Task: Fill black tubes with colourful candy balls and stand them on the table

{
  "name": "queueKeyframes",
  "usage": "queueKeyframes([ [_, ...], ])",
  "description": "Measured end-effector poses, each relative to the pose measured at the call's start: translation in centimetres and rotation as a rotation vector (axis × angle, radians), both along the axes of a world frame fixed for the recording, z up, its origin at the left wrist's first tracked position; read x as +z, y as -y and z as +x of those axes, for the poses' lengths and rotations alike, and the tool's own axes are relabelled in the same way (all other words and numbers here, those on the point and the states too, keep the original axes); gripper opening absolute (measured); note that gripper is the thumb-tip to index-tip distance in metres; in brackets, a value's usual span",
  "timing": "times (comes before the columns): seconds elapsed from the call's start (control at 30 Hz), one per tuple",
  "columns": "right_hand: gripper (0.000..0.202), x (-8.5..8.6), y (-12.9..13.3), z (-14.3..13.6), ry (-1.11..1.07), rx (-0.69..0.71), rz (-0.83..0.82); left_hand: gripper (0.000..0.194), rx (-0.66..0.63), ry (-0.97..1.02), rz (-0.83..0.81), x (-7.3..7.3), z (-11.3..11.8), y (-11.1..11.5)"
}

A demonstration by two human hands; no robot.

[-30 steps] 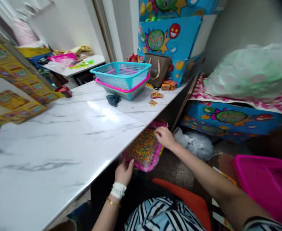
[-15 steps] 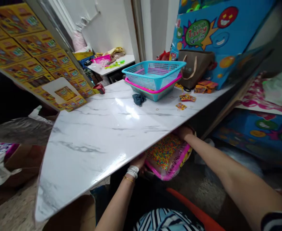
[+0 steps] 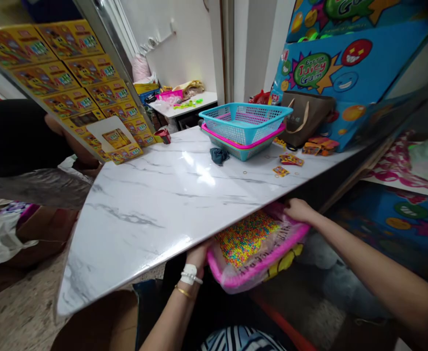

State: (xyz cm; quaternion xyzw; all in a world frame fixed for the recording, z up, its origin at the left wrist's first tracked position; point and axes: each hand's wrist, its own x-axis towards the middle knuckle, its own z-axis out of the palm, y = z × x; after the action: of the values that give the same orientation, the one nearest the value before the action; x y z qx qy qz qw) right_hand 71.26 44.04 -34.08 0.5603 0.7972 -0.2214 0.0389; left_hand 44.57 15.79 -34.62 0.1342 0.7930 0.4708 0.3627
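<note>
A pink-rimmed basket [image 3: 232, 282], lined with clear printed plastic, juts out from under the table's front edge. Small multicoloured beads or candy balls [image 3: 248, 239] fill it, and the tabletop hides its far part. My left hand [image 3: 198, 254] grips the basket's left rim, its fingers partly tucked beneath the table. On the opposite side, my right hand [image 3: 299, 211] is closed on the rim and the plastic lining. Something yellow and black [image 3: 285, 263] shows along the basket's outer right side.
On the marble-patterned table [image 3: 155, 209] stand stacked baskets [image 3: 248, 127], a dark cloth [image 3: 219, 156], small orange packets [image 3: 290, 160] and a brown bag [image 3: 307, 117]. Yellow boxes [image 3: 71, 105] rise at left beside another person [image 3: 20, 141]. A cardboard box [image 3: 97, 321] sits below the table.
Both hands have drawn the basket further out from under the table, towards me. More of its pink rim and contents now show. The view has shifted slightly.
</note>
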Motion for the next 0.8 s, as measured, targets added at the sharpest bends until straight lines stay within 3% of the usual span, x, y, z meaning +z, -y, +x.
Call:
queueKeyframes([
  [0.1,0.021,1.0,2.8,1.7,-0.109,0.007,-0.049,0.023,0.086,0.077,0.130,1.7,-0.3,2.4],
  [0.23,0.022,0.5,8.2,2.6,-0.252,0.021,-0.162,0.034,0.090,0.276,0.280,4.3,-1.0,7.1],
  [0.4,0.024,-0.5,16.1,1.0,-0.571,0.031,-0.459,0.047,0.125,0.225,0.180,6.9,-2.8,15.1],
  [0.5,0.023,-0.8,20.0,-1.0,-0.600,0.140,-0.541,0.048,0.181,0.138,0.122,7.5,-3.9,20.7],
  [0.6,0.025,-1.6,22.8,-2.9,-0.579,0.244,-0.585,0.052,0.270,0.064,0.062,7.3,-3.7,25.6],
  [0.7,0.029,-2.4,24.3,-4.2,-0.543,0.322,-0.579,0.055,0.309,0.008,-0.032,7.1,-2.2,29.0],
  [0.8,0.031,-3.1,25.5,-5.4,-0.549,0.413,-0.569,0.051,0.382,-0.173,-0.156,7.6,-0.4,31.4],
])
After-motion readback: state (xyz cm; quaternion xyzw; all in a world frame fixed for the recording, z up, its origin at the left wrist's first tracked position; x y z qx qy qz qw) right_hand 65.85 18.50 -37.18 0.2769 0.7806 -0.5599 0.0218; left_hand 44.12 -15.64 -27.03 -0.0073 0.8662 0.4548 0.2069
